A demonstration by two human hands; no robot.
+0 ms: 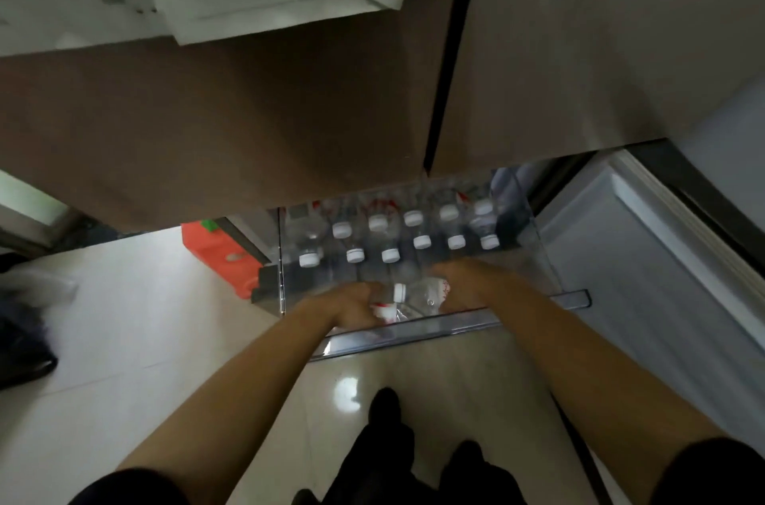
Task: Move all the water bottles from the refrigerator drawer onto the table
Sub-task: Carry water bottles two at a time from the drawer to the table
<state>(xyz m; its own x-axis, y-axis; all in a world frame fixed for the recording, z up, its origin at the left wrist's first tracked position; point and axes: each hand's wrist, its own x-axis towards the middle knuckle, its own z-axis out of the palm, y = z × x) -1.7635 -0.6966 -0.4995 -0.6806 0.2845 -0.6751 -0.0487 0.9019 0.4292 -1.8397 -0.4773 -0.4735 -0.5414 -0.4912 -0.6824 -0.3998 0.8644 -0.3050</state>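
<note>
The clear refrigerator drawer [455, 323] is pulled out below the brown fridge doors. Several clear water bottles with white caps [390, 254] stand inside in two rows. Both my hands reach into the drawer's near part. My left hand [352, 306] is closed around a bottle with a red and white label [383, 311]. My right hand [467, 285] grips a second bottle [422, 294] that lies tilted, its white cap pointing left. No table is in view.
An orange container [219, 252] sits on the floor left of the drawer. A white open fridge door [645, 256] stands at the right. A dark bag [20, 339] lies at the far left. My dark shoes [385, 409] stand on glossy tiles.
</note>
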